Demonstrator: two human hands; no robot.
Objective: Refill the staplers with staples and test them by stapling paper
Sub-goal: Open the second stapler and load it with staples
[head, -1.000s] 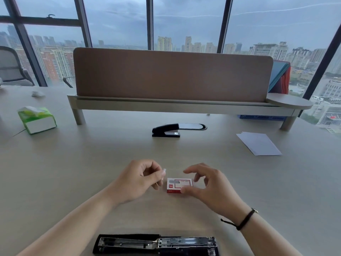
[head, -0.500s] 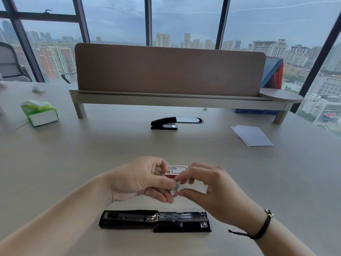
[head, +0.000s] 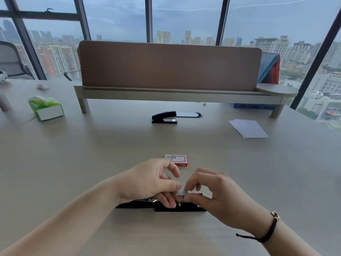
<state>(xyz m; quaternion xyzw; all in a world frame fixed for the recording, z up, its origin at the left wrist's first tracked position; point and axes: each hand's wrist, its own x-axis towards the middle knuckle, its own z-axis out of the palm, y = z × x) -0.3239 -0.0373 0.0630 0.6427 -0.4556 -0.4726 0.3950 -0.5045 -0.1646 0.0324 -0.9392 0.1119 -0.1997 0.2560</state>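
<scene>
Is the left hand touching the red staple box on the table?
Apart. In the head view, bare table shows between the left hand and the red staple box beyond its fingertips.

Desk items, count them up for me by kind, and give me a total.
Staplers: 2, the opened stapler under the hands and the closed stapler farther back
Staple boxes: 1, the red and white box
Staple strips: 1, the strip pinched between both hands
Paper stacks: 1
Tissue packs: 1
Total: 6
</scene>
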